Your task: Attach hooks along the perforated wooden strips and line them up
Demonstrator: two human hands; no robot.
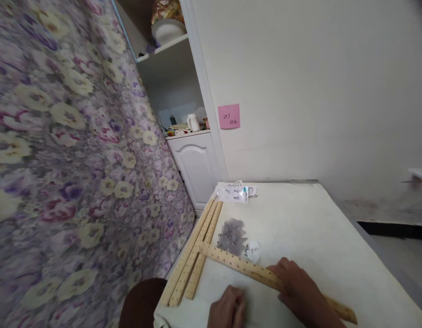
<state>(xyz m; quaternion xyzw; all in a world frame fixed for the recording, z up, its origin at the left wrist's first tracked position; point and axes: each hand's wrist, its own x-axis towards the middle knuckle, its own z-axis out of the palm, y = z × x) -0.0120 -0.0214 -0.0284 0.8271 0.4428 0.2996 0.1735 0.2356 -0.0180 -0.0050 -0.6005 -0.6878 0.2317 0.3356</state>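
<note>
My right hand (pixel 297 287) lies on a long wooden strip with rows of small holes (pixel 238 263), which runs slantwise across the white table (pixel 299 218); its fingers curl over the strip. My left hand (pixel 229 310) rests on the table near the front edge, fingers bent under, and what is in them is hidden. Several more perforated wooden strips (pixel 197 255) lie side by side along the table's left edge. A small pile of grey metal parts (pixel 232 236) and a small white plastic bag (pixel 252 250) sit just beyond the slanted strip.
Flat plastic packets (pixel 234 192) lie at the table's far left corner. A flowered mattress (pixel 70 173) leans at the left. A white cupboard with shelves (pixel 193 159) stands behind. A pink note (pixel 229 116) sticks on the wall.
</note>
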